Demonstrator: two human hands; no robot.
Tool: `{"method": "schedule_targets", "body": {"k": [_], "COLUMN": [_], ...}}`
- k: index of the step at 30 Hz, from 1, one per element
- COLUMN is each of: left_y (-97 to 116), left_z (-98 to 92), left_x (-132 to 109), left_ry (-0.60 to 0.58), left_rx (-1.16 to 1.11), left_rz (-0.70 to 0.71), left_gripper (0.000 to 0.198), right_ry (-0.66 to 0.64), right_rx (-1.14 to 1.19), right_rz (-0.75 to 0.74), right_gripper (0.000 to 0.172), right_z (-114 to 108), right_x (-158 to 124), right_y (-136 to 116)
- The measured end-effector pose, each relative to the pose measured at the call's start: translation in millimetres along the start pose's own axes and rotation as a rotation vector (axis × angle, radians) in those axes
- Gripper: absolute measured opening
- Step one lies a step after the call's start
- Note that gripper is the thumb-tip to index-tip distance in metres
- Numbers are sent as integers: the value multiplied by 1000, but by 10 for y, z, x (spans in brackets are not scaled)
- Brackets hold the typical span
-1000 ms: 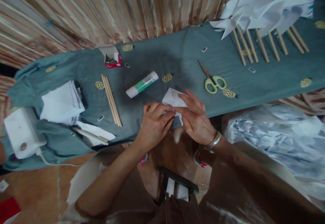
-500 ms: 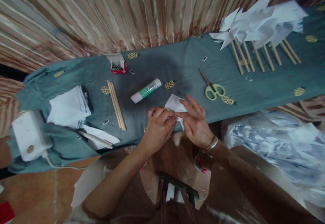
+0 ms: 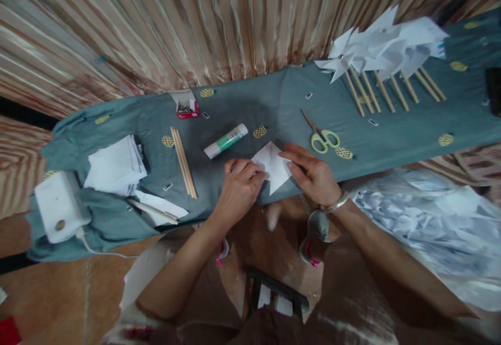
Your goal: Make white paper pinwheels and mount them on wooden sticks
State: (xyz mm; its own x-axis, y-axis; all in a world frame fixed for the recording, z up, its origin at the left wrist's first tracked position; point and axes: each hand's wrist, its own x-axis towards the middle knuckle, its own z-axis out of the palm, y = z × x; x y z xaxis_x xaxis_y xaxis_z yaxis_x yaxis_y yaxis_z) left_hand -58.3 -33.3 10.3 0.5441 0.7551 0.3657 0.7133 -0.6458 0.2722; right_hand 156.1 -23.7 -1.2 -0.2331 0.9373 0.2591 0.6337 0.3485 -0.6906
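Observation:
A small white folded piece of paper [image 3: 274, 170] lies at the front edge of the cloth-covered table, one corner pointing toward me. My left hand [image 3: 241, 186] has its fingers closed on the paper's left side. At the right side, my right hand [image 3: 315, 178] grips the paper between thumb and fingers. Just beyond the left hand is a glue stick [image 3: 226, 140] with a green label, lying on its side. Green-handled scissors [image 3: 323, 137] rest past the right hand, blades pointing away.
Several paper pinwheels [image 3: 383, 47] on wooden sticks lie at the back right. At left are loose sticks [image 3: 183, 162], an opened red box of small metal pins [image 3: 188, 109], stacked white paper [image 3: 115, 165] and a white corded device [image 3: 60, 206]. A plastic bag of paper [image 3: 422, 225] stands lower right.
My hands have moved apart, from together over the paper to its two sides, so more of the folded paper shows. The whole view has shifted slightly.

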Motion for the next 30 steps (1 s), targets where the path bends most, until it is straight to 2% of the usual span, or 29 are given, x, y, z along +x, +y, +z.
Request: {"method": "schedule_targets", "body": {"k": [5, 9, 17, 30], "left_y": [-65, 4, 206, 242], "left_z": [-31, -33, 36, 29], "left_x": [7, -17, -26, -10], "left_ry": [42, 80, -43, -29], "left_rx": [30, 16, 18, 149], "left_rz": [7, 19, 84, 124], "left_gripper": [16, 16, 16, 10], "right_ry": [17, 10, 11, 29], "right_rx": [9, -17, -97, -41], "right_rz": [-5, -13, -56, -10], "right_gripper": [30, 29, 29, 27], "right_z": [-37, -57, -60, -124], "right_x": [-57, -92, -177, -253], "right_y": [-5, 2, -66, -14]}}
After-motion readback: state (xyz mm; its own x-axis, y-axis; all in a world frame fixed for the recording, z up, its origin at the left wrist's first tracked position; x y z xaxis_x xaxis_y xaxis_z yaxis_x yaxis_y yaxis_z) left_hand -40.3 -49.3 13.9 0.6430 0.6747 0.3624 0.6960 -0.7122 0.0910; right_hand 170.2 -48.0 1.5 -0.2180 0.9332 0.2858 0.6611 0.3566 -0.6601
